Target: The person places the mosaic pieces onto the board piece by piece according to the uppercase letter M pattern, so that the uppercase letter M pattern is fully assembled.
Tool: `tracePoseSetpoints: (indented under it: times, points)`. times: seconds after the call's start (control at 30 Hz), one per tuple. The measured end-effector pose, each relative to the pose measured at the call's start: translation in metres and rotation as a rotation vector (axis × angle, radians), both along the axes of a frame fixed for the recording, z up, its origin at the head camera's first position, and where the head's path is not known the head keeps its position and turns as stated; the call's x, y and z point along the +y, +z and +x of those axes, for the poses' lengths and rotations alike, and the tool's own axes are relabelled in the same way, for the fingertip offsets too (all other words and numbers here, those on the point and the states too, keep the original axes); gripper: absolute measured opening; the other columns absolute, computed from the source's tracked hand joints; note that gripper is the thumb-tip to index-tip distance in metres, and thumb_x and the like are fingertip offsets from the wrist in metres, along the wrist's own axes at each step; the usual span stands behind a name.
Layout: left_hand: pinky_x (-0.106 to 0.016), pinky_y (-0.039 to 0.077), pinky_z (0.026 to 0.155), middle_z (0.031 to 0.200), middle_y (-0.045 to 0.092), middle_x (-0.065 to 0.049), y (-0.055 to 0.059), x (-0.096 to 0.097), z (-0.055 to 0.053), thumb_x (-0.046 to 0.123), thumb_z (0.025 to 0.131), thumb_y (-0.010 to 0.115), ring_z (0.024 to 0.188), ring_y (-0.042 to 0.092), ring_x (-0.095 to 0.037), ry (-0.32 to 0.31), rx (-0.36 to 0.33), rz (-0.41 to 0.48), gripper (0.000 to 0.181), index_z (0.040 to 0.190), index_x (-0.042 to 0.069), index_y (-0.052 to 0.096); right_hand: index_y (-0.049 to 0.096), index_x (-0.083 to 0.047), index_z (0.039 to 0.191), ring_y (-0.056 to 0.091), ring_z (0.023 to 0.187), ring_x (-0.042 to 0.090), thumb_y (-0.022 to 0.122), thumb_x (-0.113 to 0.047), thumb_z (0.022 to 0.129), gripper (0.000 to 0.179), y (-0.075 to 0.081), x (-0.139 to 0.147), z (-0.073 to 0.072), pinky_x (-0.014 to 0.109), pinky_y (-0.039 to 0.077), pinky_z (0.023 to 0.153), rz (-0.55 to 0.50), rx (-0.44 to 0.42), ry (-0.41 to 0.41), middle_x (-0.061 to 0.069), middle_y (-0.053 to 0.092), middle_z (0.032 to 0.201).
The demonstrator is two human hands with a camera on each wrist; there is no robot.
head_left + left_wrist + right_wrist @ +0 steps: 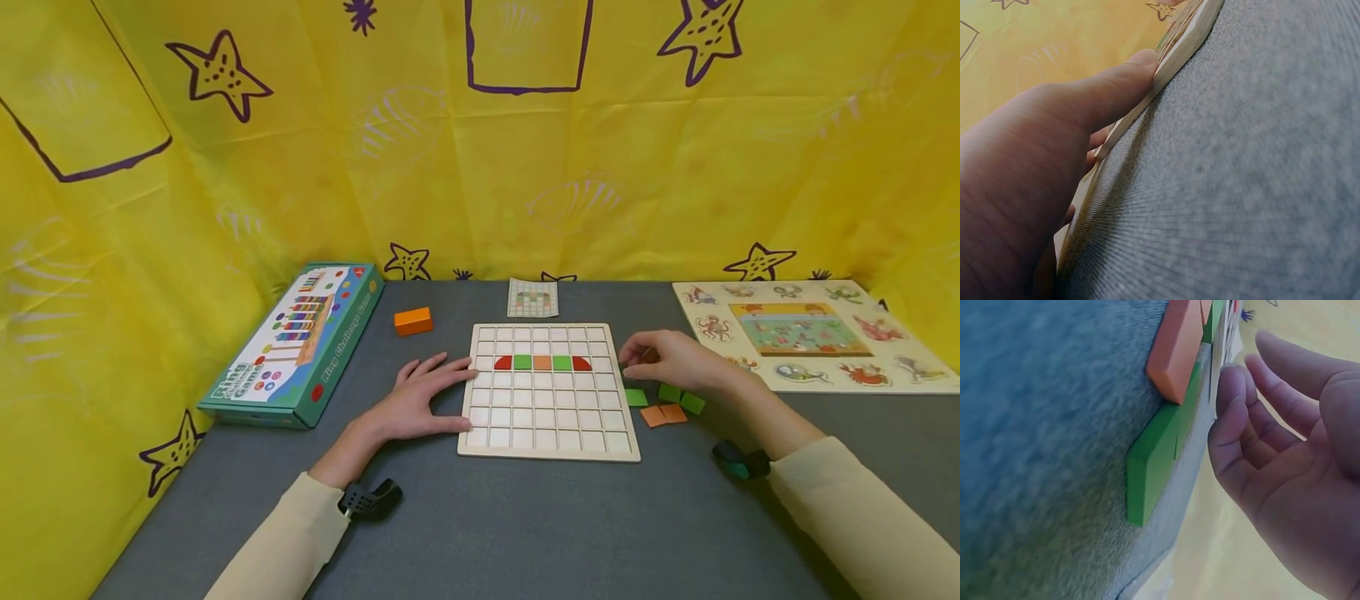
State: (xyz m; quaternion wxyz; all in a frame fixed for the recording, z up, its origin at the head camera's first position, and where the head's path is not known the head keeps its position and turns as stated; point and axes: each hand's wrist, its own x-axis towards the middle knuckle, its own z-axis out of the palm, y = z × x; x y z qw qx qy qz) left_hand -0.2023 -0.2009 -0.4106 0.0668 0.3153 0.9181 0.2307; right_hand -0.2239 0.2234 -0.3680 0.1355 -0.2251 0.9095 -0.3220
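Observation:
A wooden grid board (543, 414) lies flat on the table. Along one of its upper rows sit a rounded red tile (503, 363), a green tile (522, 362), an orange tile (542, 362), another green tile and a second rounded red tile (581, 364). My left hand (420, 398) rests at the board's left edge, fingers spread and thumb against the rim (1175, 59). Off the right edge hovers my right hand (671, 358), fingers loosely bent and thumb apart, with nothing visible between them. Just below it lie loose green tiles (1150, 465) and orange tiles (1175, 353).
Behind the board lies a pattern card (532, 298). An orange block (413, 322) is to its left, near a boxed ring game (300, 346). At the right, a sea-animal puzzle board (806, 333) lies close behind the right forearm. A yellow cloth (480, 183) hangs along the table's back.

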Motion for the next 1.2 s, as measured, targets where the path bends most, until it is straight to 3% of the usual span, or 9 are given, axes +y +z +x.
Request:
tracePoseSetpoints:
  times: [0.3,0.53,0.8,1.2]
  points:
    - [-0.065,0.002,0.112,0.163,0.032,0.004,-0.001,0.0,0.0,0.062,0.087,0.07,0.151,0.014,-0.034,0.005,0.001,0.003,0.079,0.153,0.025,0.047,0.067,-0.003,0.106,0.058,0.083,0.018,0.075,-0.014,0.093,0.019,-0.003,0.009,0.01,0.031,0.051,0.073,-0.007,0.006,0.071,-0.001,0.064,0.092]
    - [-0.065,0.002,0.113,0.163,0.032,0.004,-0.002,-0.001,0.0,0.062,0.087,0.07,0.151,0.014,-0.034,-0.001,0.002,0.001,0.079,0.154,0.025,0.047,0.069,-0.005,0.106,0.056,0.083,0.016,0.079,-0.017,0.089,0.023,-0.007,0.007,0.013,0.033,0.05,0.076,0.06,-0.001,0.1,-0.003,0.063,0.092]
    - [-0.064,0.002,0.113,0.163,0.032,0.005,0.0,0.0,0.001,0.06,0.087,0.071,0.151,0.014,-0.034,0.004,0.001,0.002,0.078,0.153,0.024,0.048,0.069,-0.01,0.099,0.055,0.08,0.013,0.08,-0.016,0.088,0.016,-0.005,0.005,0.019,0.033,0.049,0.073,0.088,0.058,0.127,-0.003,0.06,0.092]
    - [-0.063,0.001,0.114,0.163,0.029,0.007,-0.002,0.0,0.0,0.063,0.087,0.068,0.152,0.012,-0.03,0.015,-0.009,-0.014,0.08,0.154,0.027,0.046,0.068,-0.012,0.098,0.057,0.081,0.015,0.073,-0.01,0.094,0.008,-0.001,0.009,0.019,0.031,0.05,0.073,0.038,0.028,0.109,-0.005,0.064,0.089]
